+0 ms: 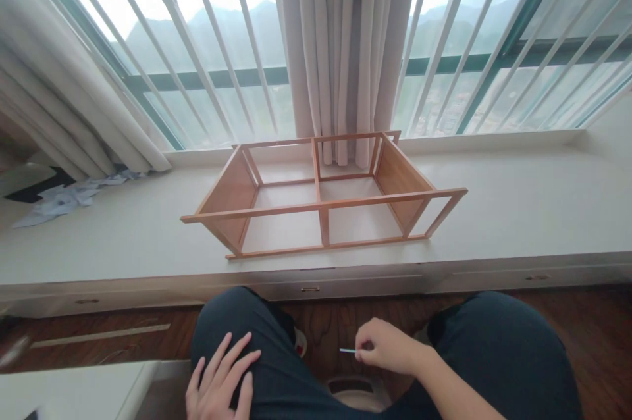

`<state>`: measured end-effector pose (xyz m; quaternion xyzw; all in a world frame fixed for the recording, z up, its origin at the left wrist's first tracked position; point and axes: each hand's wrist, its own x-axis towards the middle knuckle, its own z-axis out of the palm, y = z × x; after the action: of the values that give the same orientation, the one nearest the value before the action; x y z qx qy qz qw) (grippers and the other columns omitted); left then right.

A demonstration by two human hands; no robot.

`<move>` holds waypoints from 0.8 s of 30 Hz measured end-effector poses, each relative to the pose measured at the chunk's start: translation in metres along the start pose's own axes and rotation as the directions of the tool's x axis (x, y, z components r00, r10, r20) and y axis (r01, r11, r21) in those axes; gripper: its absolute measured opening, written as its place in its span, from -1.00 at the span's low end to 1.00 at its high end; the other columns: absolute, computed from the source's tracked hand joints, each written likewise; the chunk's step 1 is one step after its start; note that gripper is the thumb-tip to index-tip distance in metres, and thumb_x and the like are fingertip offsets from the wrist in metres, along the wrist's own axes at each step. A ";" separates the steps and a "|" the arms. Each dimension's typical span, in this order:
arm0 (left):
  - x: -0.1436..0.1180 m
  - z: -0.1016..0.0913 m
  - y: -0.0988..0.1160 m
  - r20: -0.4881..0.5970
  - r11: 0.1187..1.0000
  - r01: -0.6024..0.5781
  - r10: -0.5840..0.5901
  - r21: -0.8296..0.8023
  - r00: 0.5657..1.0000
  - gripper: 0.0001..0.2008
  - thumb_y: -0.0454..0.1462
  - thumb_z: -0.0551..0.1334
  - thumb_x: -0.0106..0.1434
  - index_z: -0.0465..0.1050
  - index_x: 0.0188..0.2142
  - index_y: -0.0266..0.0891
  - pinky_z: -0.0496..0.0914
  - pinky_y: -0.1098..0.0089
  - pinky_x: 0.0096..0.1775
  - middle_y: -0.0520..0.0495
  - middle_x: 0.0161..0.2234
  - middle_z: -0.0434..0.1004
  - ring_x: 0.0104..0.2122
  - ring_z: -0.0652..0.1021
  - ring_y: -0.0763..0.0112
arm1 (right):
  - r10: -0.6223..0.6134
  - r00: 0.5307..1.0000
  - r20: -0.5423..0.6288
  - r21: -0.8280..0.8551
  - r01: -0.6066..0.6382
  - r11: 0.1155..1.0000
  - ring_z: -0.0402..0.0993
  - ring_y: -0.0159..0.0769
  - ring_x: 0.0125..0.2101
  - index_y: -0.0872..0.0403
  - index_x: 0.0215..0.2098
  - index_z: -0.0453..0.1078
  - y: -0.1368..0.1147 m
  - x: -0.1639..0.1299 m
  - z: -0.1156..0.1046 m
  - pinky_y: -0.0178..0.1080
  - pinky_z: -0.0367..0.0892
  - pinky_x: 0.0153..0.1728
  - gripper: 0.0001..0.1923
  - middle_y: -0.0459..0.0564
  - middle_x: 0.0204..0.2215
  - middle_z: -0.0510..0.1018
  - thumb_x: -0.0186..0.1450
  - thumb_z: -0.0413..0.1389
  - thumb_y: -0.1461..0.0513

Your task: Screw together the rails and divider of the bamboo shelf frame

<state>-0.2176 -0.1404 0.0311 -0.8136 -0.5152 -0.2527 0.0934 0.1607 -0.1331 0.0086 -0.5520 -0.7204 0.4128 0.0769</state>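
1. A thin, pale rod point(347, 350) pokes out leftward from the fingertips of the right hand point(388, 346); its other end is hidden in the grip.
2. The right hand's thumb and fingers are pinched narrow around that rod, above the dark wood floor point(318, 322) between the person's knees.
3. The left hand point(222, 380) rests on the left thigh point(237, 324), fingers spread and holding nothing, well apart from the rod.
4. Beyond both hands, touching neither, a wooden frame point(323, 226) lies on the white ledge point(518, 203). A crosspiece divides it near the middle, and a solid panel point(402, 173) stands toward each end.
5. Behind the frame hangs a grey curtain point(340, 45), with white railings point(212, 18) on either side.
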 end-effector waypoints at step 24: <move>-0.043 -0.057 0.032 0.054 0.903 0.384 -0.381 -0.191 0.923 -0.72 -0.32 0.09 0.46 0.58 -0.07 -0.06 0.31 0.01 0.26 -0.07 0.05 0.59 0.18 0.49 0.22 | -0.195 0.957 0.214 0.149 0.165 0.975 0.57 -0.04 -0.35 0.04 -0.52 0.57 0.006 0.038 0.022 -0.14 0.35 -0.25 -0.65 0.07 -0.45 0.66 0.18 0.13 -0.01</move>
<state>-0.2225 -0.2126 0.0613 -0.7039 -0.6377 -0.3099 -0.0433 0.1386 -0.1117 -0.0230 -0.4270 -0.7433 0.5105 0.0672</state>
